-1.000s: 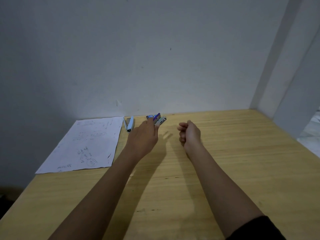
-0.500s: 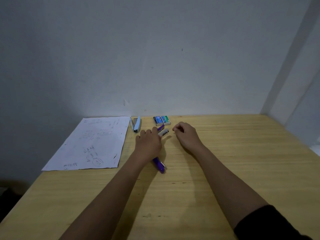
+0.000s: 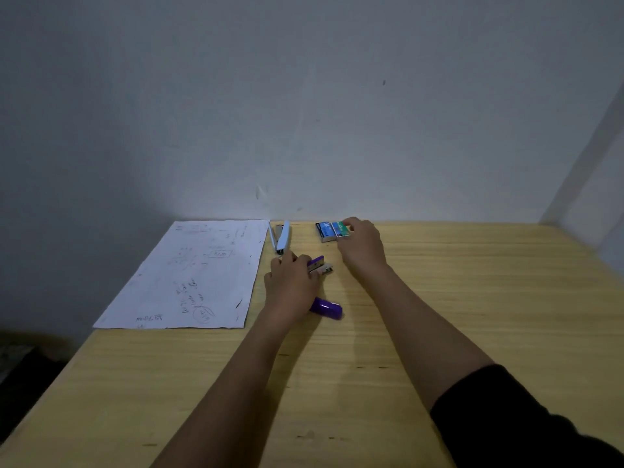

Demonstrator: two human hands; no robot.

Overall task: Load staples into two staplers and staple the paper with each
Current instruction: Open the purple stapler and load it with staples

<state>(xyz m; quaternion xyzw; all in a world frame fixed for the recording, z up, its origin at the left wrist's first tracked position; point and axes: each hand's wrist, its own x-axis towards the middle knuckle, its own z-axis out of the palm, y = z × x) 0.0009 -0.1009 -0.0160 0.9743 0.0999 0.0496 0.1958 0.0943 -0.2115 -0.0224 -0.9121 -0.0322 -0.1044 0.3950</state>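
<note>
Two hands reach over the wooden table near the middle of the frame. The left hand lies on the purple stapler, fingers curled over it; the stapler's open metal end sticks out beyond the knuckles. The right hand, above and to the right, has its fingertips on the green staple box, which sits touching the blue staple box by the wall. Left of these lies a white stapler, opened out, just beside the written-on paper at centre left
</note>
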